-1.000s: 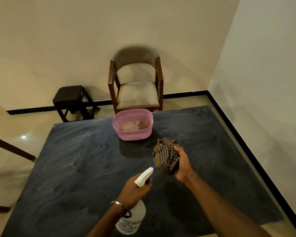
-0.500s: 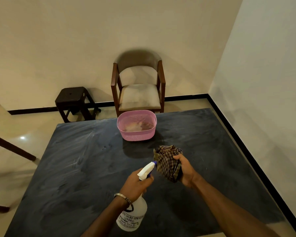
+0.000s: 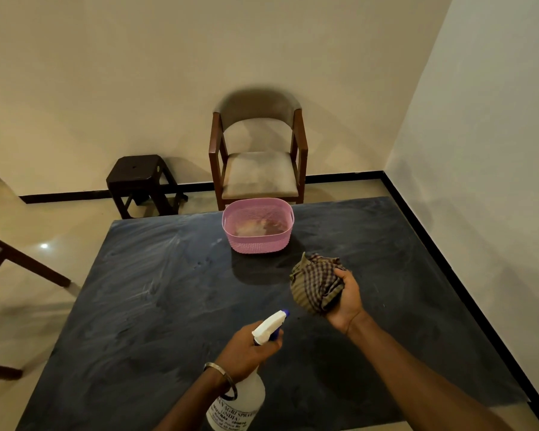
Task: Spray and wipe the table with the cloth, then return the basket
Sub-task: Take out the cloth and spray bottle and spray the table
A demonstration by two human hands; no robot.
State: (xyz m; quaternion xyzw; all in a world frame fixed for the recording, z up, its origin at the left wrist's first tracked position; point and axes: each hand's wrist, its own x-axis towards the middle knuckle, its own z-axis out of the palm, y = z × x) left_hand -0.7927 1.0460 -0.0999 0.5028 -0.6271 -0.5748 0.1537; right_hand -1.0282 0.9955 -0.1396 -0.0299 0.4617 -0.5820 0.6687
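Spraying looked to be the step in hand: the left hand (image 3: 246, 348) gripped the neck of the spray bottle (image 3: 241, 399), nozzle aimed forward over the dark table (image 3: 156, 306), while the right hand (image 3: 346, 301) clutched the bunched checked cloth (image 3: 316, 283) just above the surface. The pink basket (image 3: 257, 225) stood at the far edge. A good pass probably meant misting the bare middle, not the cloth, then wiping in overlapping strokes around the basket.

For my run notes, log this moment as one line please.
left hand: grips spray bottle | right hand: holds bunched cloth | basket: on table, far edge | wiping: not begun
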